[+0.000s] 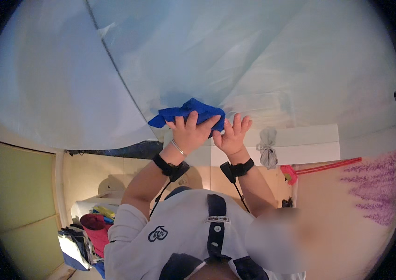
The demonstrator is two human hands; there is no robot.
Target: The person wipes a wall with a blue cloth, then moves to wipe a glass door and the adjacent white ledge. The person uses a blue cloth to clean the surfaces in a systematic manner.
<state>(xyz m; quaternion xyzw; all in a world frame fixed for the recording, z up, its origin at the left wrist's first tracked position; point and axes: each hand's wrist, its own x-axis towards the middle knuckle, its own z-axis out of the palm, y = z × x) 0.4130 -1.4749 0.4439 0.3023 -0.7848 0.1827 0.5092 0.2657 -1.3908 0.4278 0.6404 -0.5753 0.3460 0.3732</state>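
A crumpled blue cloth [194,106] lies against a broad pale bluish surface [198,52] in front of me. My left hand [189,131], with a silver bangle and a black strap at the wrist, rests on the cloth and holds it, fingers spread. Just to its right is my right hand [233,136], fingers apart, thumb and forefinger at the cloth's right edge. Whether they pinch it is hard to see. A black strap circles that wrist too.
Below the surface runs a white ledge [303,147] with a grey crumpled fabric item [268,147] over it. A red long-handled object [327,166] is at right, near purple plant-like wall decoration [373,189]. Folded clothes [75,245] and a rolled red fabric [96,232] are stacked behind at left.
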